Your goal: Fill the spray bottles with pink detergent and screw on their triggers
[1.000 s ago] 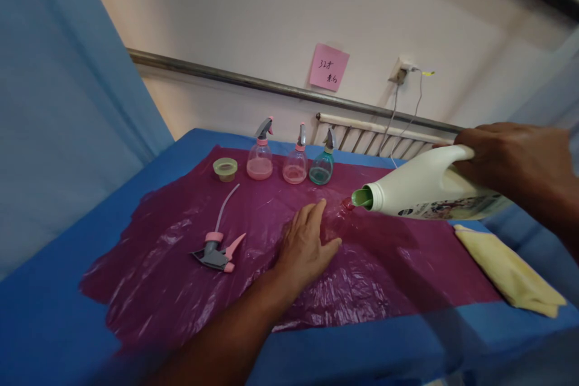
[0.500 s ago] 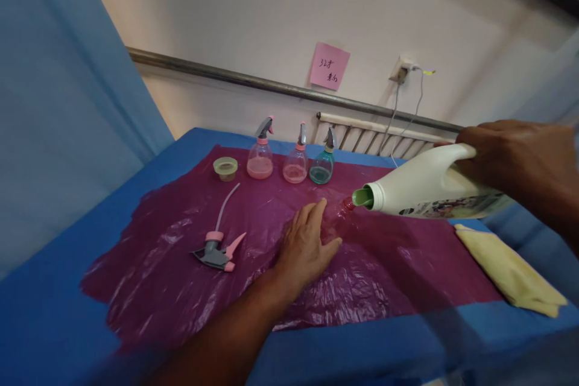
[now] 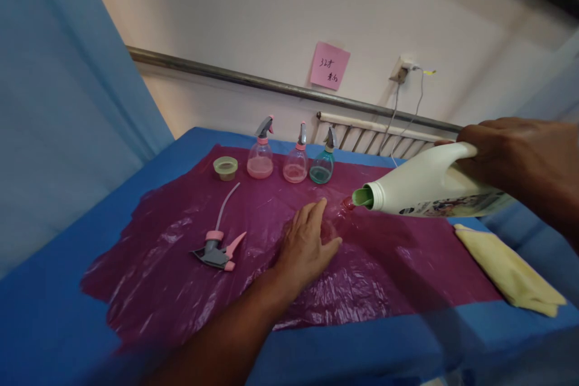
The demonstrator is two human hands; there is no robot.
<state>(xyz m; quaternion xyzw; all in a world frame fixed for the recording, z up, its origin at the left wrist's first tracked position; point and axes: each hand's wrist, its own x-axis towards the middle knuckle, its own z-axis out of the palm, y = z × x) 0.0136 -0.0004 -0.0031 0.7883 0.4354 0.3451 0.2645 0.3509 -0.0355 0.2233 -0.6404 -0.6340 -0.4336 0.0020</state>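
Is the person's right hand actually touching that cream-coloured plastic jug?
Touching. The head view shows the right hand wrapped over the handle of the cream-coloured plastic jug, holding it tilted above the purple plastic sheet.

Blue-covered surface (image 3: 362, 350) before you, a wrinkled purple plastic sheet (image 3: 167, 271) over much of it. On the sheet, far side, left to right as you face it: small bowl (image 3: 225, 164), two pink spray bottles (image 3: 259, 167), one green spray bottle (image 3: 321, 174), all upright. Nearer you: loose spray head (image 3: 212, 252), lying flat; clear bottle (image 3: 337, 219), outline faint. Folded yellow cloth (image 3: 509, 271) at your right, by the sheet's edge.
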